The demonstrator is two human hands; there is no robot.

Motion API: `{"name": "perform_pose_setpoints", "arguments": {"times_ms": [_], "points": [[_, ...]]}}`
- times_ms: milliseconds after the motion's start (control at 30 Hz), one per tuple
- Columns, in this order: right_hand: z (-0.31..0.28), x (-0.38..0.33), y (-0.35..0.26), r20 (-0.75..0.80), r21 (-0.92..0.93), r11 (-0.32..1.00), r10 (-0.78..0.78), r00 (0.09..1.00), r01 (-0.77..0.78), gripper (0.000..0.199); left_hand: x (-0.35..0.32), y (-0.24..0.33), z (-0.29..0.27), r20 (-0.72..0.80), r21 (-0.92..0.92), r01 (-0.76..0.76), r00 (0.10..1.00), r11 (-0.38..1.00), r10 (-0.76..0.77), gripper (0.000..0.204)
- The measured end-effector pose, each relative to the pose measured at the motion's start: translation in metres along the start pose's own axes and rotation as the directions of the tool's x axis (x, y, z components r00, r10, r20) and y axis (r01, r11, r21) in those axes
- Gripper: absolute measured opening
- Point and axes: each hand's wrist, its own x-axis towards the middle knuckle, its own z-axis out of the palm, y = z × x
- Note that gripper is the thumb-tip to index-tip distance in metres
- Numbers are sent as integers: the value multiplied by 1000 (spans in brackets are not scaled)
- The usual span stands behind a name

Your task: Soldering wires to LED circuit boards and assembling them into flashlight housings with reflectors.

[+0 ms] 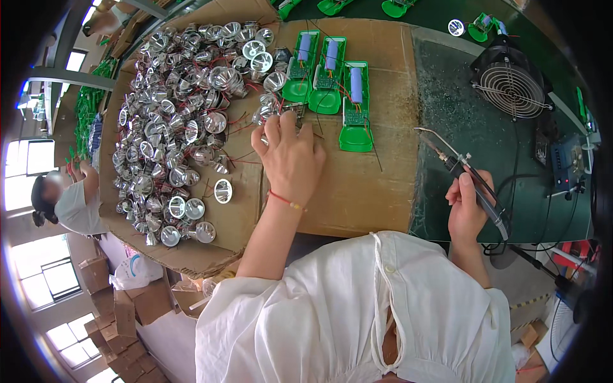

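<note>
My left hand rests over the cardboard with its fingers bent down beside the pile of silver reflector lamp heads. A bit of shiny metal shows by its fingertips, but what they grip is mostly hidden. In my right hand is a soldering iron, with a thin curved metal tube along it; its tip points up and left. Just beyond my left hand lie three green plastic housings, including a left one, a middle one and a nearer one. Each holds a purple cylindrical battery and a green circuit board.
A round fan with a wire guard stands at the far right, near a blue control box with cables. A loose reflector and another green housing lie behind it. Another person works at the left.
</note>
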Motion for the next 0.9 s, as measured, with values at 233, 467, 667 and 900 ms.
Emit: {"name": "perform_pose_setpoints", "arguments": {"times_ms": [233, 467, 667, 900], "points": [[3, 3, 0, 21, 0, 999, 39, 999, -39, 15, 11, -21, -1, -98, -35, -37, 995, 999, 33, 7], [17, 11, -1, 110, 27, 999, 40, 993, -44, 16, 11, -19, 2, 39, 153, 6, 999, 988, -12, 5], [19, 14, -8, 141, -18, 997, 76, 987, -74, 16, 22, -13, -34, -5, -559, 158, 981, 814, -194, 11], [37, 20, -7, 241, -24, 998, 69, 968, -66, 17, 10, 22, 9, 188, -664, 216, 975, 716, -120, 35]]}}
